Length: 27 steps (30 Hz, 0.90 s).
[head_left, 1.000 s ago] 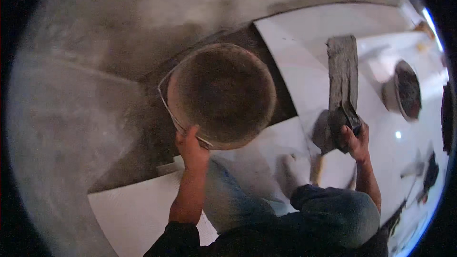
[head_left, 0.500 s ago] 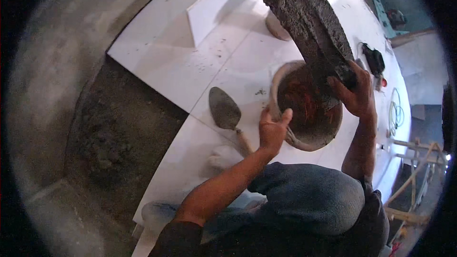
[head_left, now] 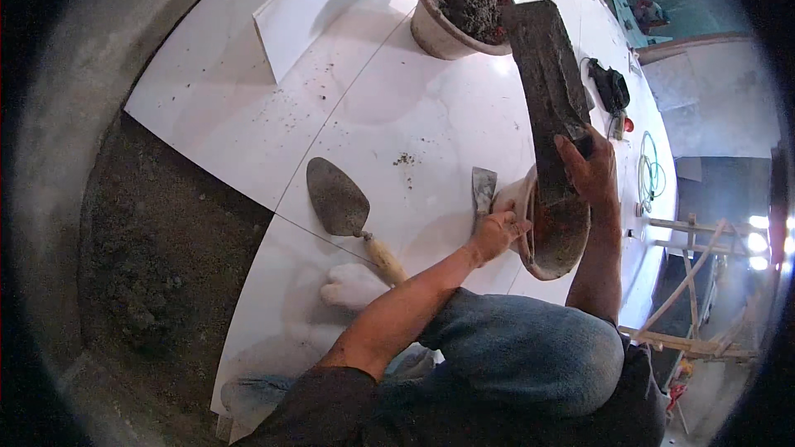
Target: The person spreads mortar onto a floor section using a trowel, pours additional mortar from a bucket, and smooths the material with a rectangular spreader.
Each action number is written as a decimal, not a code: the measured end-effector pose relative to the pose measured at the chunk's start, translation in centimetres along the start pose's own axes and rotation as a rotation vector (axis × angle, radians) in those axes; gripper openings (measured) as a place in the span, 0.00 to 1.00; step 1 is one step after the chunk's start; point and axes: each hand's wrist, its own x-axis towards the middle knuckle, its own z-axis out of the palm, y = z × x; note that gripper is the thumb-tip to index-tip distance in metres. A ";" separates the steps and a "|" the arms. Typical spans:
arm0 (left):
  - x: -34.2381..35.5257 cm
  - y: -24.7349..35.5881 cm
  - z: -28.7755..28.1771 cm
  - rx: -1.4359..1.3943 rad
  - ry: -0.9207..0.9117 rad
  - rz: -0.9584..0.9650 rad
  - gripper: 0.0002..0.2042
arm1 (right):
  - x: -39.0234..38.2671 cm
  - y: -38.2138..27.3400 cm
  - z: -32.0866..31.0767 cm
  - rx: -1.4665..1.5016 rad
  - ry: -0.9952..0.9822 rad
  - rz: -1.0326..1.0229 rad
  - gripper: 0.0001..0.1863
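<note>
My left hand (head_left: pixel 499 233) grips the rim of a pale, dirty bucket (head_left: pixel 546 257), which tilts over the white tiles beside my knee. My right hand (head_left: pixel 588 167) is closed on the grip of a long, flat trowel (head_left: pixel 542 62) coated in grey mortar, held across that bucket's mouth. A putty knife (head_left: pixel 483 188) is just behind my left hand. A round-nosed trowel (head_left: pixel 335 199) with a wooden handle lies on the tiles to the left. Farther forward stands a second bucket (head_left: pixel 443 37) holding dark grey mortar.
A bare dark bed (head_left: pixel 157 257) borders the tiles (head_left: pixel 199 116) at left. A white board (head_left: pixel 290 12) stands on edge ahead. At right are a black bundle (head_left: pixel 610 87), a green hose (head_left: pixel 650 165) and wooden scaffolding (head_left: pixel 691 281). My white-socked foot (head_left: pixel 344 285) rests near the trowel.
The view has turned rightward. The bucket in my left hand has moved right from over the bare bed and now tilts. The long trowel has moved over its mouth, still in my right hand.
</note>
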 end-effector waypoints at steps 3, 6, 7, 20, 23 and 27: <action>-1.6 2.0 0.7 -0.021 -0.034 -0.181 0.16 | -0.2 0.7 -0.2 -0.058 -0.029 0.033 0.20; -4.4 1.6 -1.8 0.577 0.111 0.126 0.19 | -0.1 0.0 -0.3 0.012 0.006 0.033 0.21; -6.2 1.6 -2.8 0.449 0.136 0.136 0.19 | 0.0 0.1 -0.5 0.023 0.020 0.028 0.21; -39.1 10.2 -9.7 0.340 1.081 0.016 0.16 | -14.1 22.0 0.1 0.097 -0.023 0.579 0.26; -41.6 8.6 -9.9 0.347 1.272 0.095 0.16 | -11.0 18.6 0.6 -0.296 -0.067 0.611 0.33; -42.0 5.8 -9.6 0.388 1.355 0.107 0.15 | -0.8 7.9 -2.4 -0.516 0.477 0.174 0.39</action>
